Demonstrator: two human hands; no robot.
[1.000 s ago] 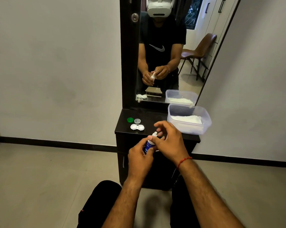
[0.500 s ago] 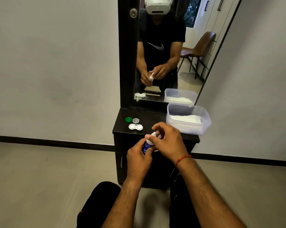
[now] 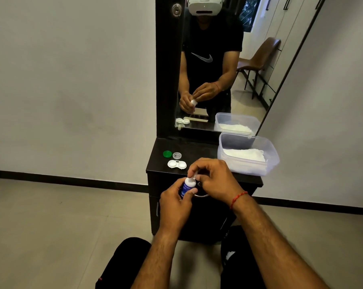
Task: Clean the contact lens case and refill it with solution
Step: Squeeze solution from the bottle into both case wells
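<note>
Dark dresser top (image 3: 199,152) beneath mirror (image 3: 228,65); grey walls (image 3: 72,80).

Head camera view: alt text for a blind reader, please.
A left hand grips a small blue-labelled solution bottle while the right hand pinches its white top, before a dark dresser. On it lie an open white lens case, a green cap, a clear cap and a plastic tub.

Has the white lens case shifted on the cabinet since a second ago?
No. The lens case stays just in front of the green cap and clear cap.
</note>
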